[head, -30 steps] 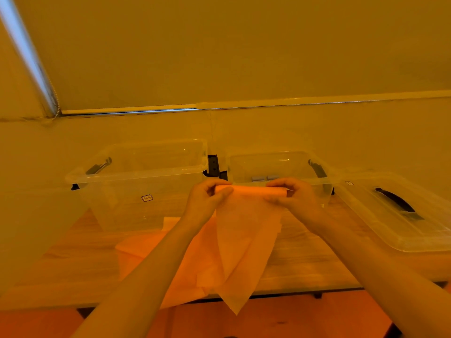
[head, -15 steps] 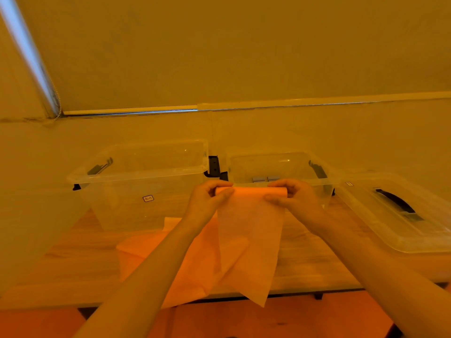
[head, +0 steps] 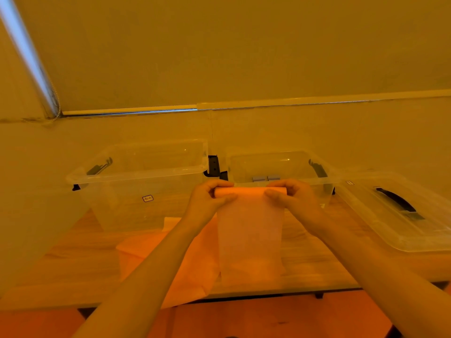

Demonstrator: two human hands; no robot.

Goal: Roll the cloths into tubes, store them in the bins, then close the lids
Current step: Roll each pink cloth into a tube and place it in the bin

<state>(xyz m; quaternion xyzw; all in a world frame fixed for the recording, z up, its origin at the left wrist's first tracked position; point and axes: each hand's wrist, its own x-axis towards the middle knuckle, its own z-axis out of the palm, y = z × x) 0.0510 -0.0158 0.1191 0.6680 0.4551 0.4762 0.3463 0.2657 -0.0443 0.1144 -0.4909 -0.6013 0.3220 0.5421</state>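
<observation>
While both hands stay raised before the bins, the left hand [head: 210, 198] and right hand [head: 290, 198] each pinch the cloth [head: 250, 230]; its hanging tail has shortened over the tabletop [head: 317, 269], so the tube is growing.

Wooden table [head: 73, 262] against plain wall [head: 244, 57] (amber light).

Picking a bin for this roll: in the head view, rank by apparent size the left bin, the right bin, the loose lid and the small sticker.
1. Left bin, widest.
2-3. Right bin and loose lid: not ranked; hands hide the bin's front, the frame edge cuts the lid, which lies nearer.
4. Small sticker on the left bin.
</observation>
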